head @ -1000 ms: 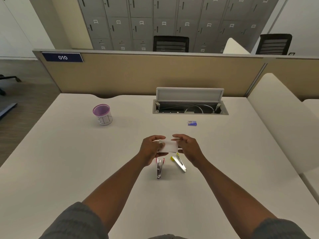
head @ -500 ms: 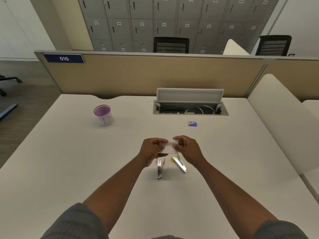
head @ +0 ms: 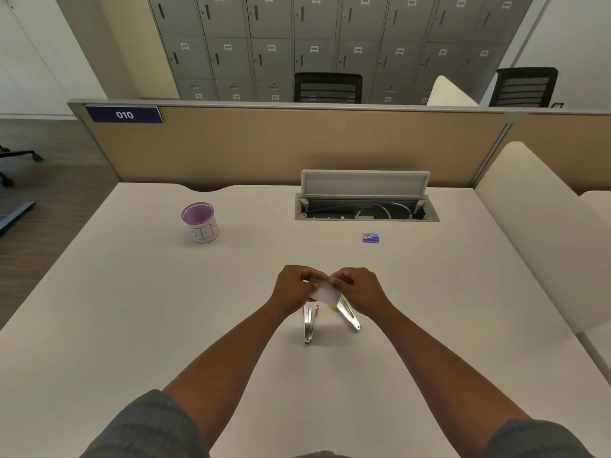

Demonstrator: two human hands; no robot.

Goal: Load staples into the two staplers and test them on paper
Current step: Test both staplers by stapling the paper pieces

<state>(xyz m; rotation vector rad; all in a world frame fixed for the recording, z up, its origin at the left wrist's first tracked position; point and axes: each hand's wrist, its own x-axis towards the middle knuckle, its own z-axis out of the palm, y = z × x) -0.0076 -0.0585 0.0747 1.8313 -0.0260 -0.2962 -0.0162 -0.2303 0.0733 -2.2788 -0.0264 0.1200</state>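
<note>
A small paper (head: 325, 291) is pinched between the left hand (head: 294, 290) and right hand (head: 360, 290). Two staplers (head: 309, 325) (head: 348, 315) are seen just nearer, under the hands.

On the desk (head: 132, 325) before you: two staplers, left stapler (head: 308, 326) just beside right stapler (head: 348, 314), under your left hand (head: 294, 290) and right hand (head: 358, 290), which hold a paper slip (head: 325, 291) between them; staple box (head: 370, 238) behind, right; cup (head: 200, 223) far left; cable tray (head: 367, 211) at the rear
</note>
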